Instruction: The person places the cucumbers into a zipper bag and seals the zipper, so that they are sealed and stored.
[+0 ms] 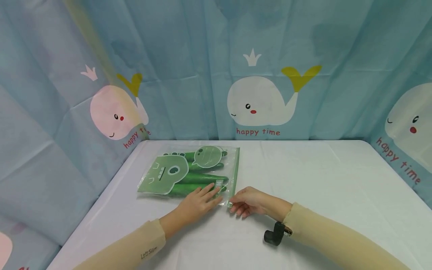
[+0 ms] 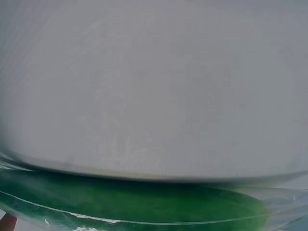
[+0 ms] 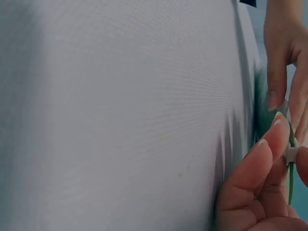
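Observation:
A clear zip bag (image 1: 153, 180) with a green cartoon monster print lies flat on the white table. Inside it are several long green cucumbers (image 1: 199, 177); one cucumber (image 2: 144, 199) runs along the bottom of the left wrist view. My left hand (image 1: 197, 202) rests on the bag's near right part, fingers spread and fairly straight. At the near end of the green zip strip (image 1: 235, 168), my right hand (image 1: 249, 201) pinches the small whitish slider (image 3: 291, 154) between thumb and fingers. In the right wrist view the left hand (image 3: 288, 43) appears just beyond.
The white tabletop (image 1: 320, 176) extends to the right of the bag. Behind and at both sides hangs a blue curtain (image 1: 182, 105) with whale prints. A black device (image 1: 274, 234) is fixed at the right sleeve's cuff.

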`<state>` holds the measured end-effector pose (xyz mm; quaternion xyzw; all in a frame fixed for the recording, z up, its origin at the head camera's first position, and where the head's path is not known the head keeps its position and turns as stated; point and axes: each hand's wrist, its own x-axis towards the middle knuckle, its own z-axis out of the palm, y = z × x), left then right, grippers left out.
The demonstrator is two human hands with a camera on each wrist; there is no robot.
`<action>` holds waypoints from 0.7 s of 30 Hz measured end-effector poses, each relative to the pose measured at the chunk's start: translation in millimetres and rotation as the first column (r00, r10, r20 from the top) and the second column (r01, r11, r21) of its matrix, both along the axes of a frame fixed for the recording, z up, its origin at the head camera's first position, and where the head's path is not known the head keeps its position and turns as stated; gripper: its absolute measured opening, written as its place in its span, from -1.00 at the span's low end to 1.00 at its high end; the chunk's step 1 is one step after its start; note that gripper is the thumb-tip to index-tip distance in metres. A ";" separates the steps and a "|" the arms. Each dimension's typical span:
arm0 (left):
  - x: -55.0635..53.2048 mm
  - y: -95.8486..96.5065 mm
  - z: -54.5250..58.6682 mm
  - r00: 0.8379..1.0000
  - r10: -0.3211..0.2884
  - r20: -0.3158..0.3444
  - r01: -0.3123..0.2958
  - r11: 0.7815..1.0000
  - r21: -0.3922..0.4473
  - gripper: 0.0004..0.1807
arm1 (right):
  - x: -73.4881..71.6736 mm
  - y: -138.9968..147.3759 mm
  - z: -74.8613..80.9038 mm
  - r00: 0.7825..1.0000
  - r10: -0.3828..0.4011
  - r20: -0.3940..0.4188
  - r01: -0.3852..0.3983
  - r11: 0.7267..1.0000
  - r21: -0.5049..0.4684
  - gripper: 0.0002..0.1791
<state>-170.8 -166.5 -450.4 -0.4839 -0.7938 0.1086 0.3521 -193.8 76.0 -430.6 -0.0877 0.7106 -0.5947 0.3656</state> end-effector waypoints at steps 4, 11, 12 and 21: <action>1.4 -0.1 -0.5 1.000 0.007 0.020 -0.007 1.000 -0.008 -0.57 | 0.0 0.5 -1.0 1.000 0.000 0.003 0.000 1.000 -0.001 -0.81; 1.8 0.7 -1.3 0.999 0.008 0.035 -0.009 0.999 0.031 -0.71 | -1.5 -0.5 -2.3 0.999 0.026 0.042 -0.027 0.999 0.030 -0.79; 1.6 1.3 -1.4 1.000 0.011 0.029 -0.012 0.999 0.033 -0.71 | -1.7 -0.9 -2.6 0.999 0.025 0.042 -0.027 0.999 0.032 -0.78; -1.3 8.3 -3.3 0.998 -0.003 -0.061 0.007 0.998 0.062 -0.59 | -3.2 -2.8 -4.6 1.000 0.023 0.020 -0.024 0.999 0.048 -0.70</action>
